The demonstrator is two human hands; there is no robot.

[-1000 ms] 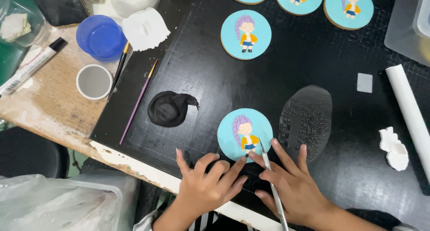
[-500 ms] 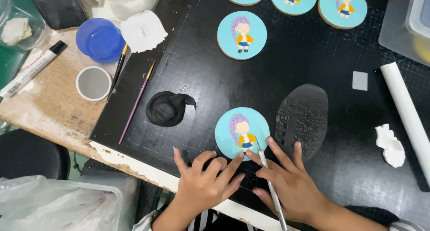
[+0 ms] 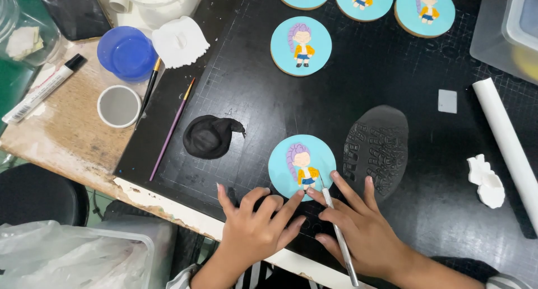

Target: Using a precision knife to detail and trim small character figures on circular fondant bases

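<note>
Barely shifted, hands (image 3: pixel 311 224) pinch possibly black fondant beside round glossy cookie (image 3: pixel 302 167).

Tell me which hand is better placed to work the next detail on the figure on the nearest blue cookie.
Right, probably. The right hand holds the thin metal tool, its tip at the figure on the blue cookie. The left hand holds nothing, its fingertips by the cookie's lower edge.

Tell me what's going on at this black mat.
A person's right hand holds a thin metal modelling tool, its tip at the figure on a round blue-iced cookie. The left hand rests beside it, its fingers touching the cookie's edge. A black fondant lump lies left; four finished cookies sit above.
</note>
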